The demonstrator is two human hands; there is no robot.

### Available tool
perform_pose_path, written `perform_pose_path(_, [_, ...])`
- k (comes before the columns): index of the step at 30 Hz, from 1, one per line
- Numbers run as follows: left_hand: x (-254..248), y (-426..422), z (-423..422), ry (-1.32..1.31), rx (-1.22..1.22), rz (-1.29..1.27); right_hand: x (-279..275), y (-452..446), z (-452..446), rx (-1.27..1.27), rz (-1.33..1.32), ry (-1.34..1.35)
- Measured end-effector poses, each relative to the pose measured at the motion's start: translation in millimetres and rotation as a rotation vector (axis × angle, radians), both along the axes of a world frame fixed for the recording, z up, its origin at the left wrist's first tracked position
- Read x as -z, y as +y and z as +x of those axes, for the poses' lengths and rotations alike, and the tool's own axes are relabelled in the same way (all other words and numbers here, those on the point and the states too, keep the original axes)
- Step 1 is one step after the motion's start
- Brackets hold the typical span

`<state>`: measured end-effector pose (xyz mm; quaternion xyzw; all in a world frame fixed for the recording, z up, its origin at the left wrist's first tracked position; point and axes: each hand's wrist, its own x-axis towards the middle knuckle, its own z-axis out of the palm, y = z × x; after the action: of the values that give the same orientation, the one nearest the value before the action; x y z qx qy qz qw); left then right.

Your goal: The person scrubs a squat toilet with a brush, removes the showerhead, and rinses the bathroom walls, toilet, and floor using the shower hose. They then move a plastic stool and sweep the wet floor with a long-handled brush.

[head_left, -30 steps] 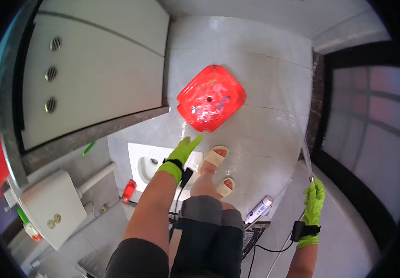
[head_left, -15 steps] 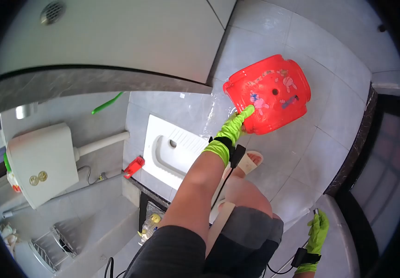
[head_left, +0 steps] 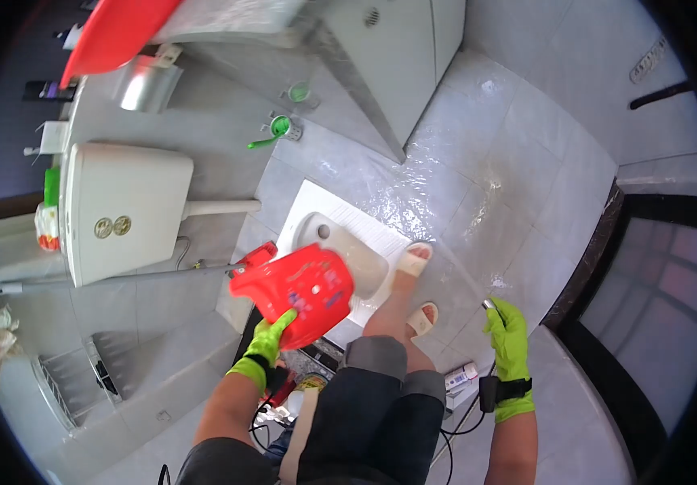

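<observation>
My left hand (head_left: 267, 343), in a green glove, grips the near edge of a red plastic stool (head_left: 309, 293) with cartoon prints. The stool is lifted and hangs over the near left end of the white squat toilet (head_left: 356, 257). At the right, my right hand (head_left: 508, 331), also gloved in green, is closed round a thin metal spray nozzle (head_left: 489, 304). Water streams from the nozzle up and left onto the wet floor tiles (head_left: 478, 218). The fingers of my left hand are partly hidden beneath the stool.
A white cistern (head_left: 134, 206) hangs on the left wall. A green brush (head_left: 266, 141) stands in a holder beyond the toilet. A white and blue bottle (head_left: 461, 376) is near my legs. A dark-framed door (head_left: 635, 283) is at the right. Part of a red basin (head_left: 122, 32) shows top left.
My left hand has taken hold of the red stool, lifted it off the floor and carried it left over the toilet. The view has turned left. My right hand still holds the nozzle.
</observation>
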<state>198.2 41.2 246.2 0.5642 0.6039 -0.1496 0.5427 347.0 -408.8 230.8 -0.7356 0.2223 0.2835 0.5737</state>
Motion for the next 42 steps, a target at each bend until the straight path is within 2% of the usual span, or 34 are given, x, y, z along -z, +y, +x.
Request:
perform_pose_path(1, [-36.0, 1.8, -3.9, 0.129, -0.071, 0.041, -3.8, 11.8, 2.4, -0.020, 0.010, -0.032])
perform_pose_path(2, [-23.2, 28.8, -49.2, 0.002, -0.126, 0.043, -7.6, 23.2, 5.6, -0.040, 0.021, -0.061])
perform_pose_path(3, [-13.5, 54.9, -87.3, 0.036, -0.194, 0.088, -11.7, 35.0, 7.6, -0.051, 0.023, -0.076])
perform_pose_path(4, [-33.0, 63.3, -99.6, 0.056, -0.225, 0.100, -15.2, 47.0, 10.3, -0.061, 0.024, -0.091])
perform_pose_path(9, [-56.9, 121.3, -184.2, 0.097, -0.269, 0.205, -20.0, 94.7, 20.4, -0.138, 0.020, -0.070])
perform_pose_path(12, [-69.7, 140.9, -195.8, 0.170, -0.338, 0.201, -17.9, 133.7, 20.4, -0.127, -0.006, -0.100])
perform_pose_path(18, [-72.0, 192.8, -219.0, 0.252, -0.274, 0.115, -48.0, 203.0, 12.3, -0.056, -0.067, -0.023])
perform_pose_path(19, [-95.8, 191.8, -187.6, 0.346, -0.234, 0.115, -50.2, 212.3, 7.9, -0.042, -0.074, -0.035])
perform_pose_path(22, [-81.3, 217.9, -206.0, 0.253, -0.259, 0.069, -55.5, 231.2, -0.8, -0.048, -0.093, -0.058])
perform_pose_path(27, [-55.3, 258.2, -236.4, 0.330, -0.221, 0.027, -39.4, 252.2, -14.9, -0.080, -0.127, -0.137])
perform_pose_path(34, [-53.2, 271.8, -243.7, 0.166, -0.321, -0.010, -45.2, 274.5, -15.8, -0.124, -0.190, -0.075])
perform_pose_path(39, [-38.4, 284.4, -261.5, 0.158, -0.294, -0.053, -50.8, 281.8, -13.4, -0.196, -0.289, -0.028])
perform_pose_path(42, [-40.1, 289.0, -257.4, 0.181, -0.285, -0.066, -42.7, 280.7, -16.3, -0.260, -0.274, -0.086])
